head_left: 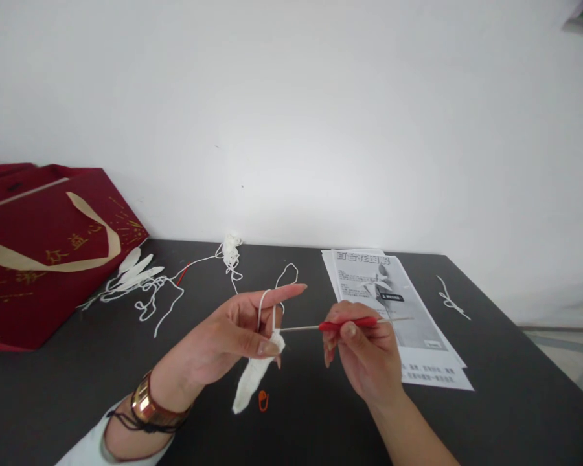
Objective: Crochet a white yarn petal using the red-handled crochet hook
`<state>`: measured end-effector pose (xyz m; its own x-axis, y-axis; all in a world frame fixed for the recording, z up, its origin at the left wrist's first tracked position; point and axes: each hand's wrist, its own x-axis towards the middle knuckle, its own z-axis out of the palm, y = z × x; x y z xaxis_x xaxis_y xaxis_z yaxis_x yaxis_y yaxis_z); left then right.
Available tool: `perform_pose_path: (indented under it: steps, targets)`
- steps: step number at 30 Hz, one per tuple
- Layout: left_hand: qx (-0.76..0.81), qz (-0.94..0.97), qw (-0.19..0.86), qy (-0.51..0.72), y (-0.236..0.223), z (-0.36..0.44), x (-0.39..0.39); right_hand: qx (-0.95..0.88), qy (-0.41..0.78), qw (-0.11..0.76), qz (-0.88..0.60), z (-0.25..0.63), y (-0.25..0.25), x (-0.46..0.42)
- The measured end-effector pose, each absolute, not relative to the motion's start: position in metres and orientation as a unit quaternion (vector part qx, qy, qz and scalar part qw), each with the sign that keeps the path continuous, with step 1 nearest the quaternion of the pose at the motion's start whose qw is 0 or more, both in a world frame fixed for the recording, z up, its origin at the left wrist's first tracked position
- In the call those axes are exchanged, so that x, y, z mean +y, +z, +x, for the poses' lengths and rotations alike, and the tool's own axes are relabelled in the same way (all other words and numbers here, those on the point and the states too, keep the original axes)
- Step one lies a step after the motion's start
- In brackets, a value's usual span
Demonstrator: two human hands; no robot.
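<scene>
Pinched between the thumb and fingers of my left hand (pixel 243 327) is a narrow white crochet piece (pixel 253 378), its pointed end hanging down toward the table. White yarn (pixel 261 309) loops over my outstretched left index finger. My right hand (pixel 364 346) grips a crochet hook (pixel 350 323) by its red handle. The thin metal shaft points left, and its tip meets the top edge of the white piece, where yarn and fingers partly hide it. Just below the piece, an orange stitch marker (pixel 263 400) lies on the table.
Several white crocheted petals (pixel 138 272) with loose yarn tails lie at the left, beside a dark red gift bag (pixel 53 259). A small yarn bundle (pixel 232 251) sits near the wall. Printed sheets (pixel 418 323) lie behind my right hand; a knotted yarn scrap (pixel 451 302) is farther right.
</scene>
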<state>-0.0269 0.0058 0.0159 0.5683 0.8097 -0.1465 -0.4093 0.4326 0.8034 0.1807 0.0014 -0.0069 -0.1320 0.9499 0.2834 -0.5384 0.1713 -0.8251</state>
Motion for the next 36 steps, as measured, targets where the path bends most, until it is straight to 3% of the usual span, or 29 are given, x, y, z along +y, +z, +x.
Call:
perform_pose_path:
  steps: [36]
  targets:
    - [0.176, 0.336, 0.891, 0.251, 0.011, -0.027, 0.007, -0.544, 0.604, 0.566, -0.139, 0.194, -0.004, 0.005]
